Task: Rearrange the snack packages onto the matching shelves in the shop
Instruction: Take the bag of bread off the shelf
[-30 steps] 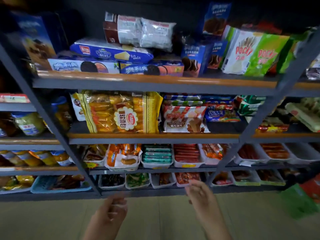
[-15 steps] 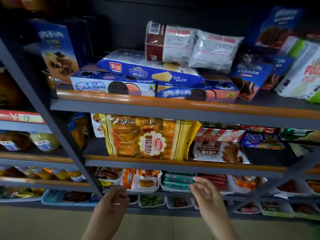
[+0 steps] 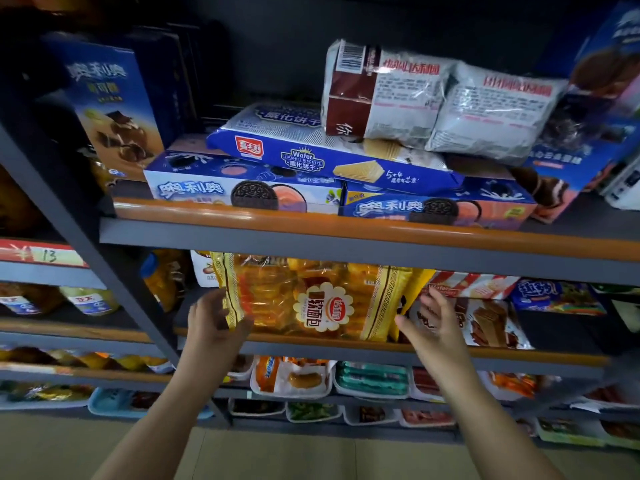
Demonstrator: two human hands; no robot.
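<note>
The big yellow bread bag (image 3: 311, 299) stands on the middle shelf (image 3: 346, 344), gripped at its left edge by the left hand (image 3: 214, 320); the right hand (image 3: 433, 323) is spread, holding nothing. If pulled one-sidedly, the bag could be twisted and the wafer packet (image 3: 485, 317) beside it dragged off.

big yellow bread bag (image 3: 322, 301), clear front with a white flower-shaped label, stands upright at the front edge of the middle shelf (image 3: 381, 348). just right of it a white wafer pack (image 3: 485, 320) lies flat, striped wafer pack (image 3: 474, 284) stacked above.
</note>
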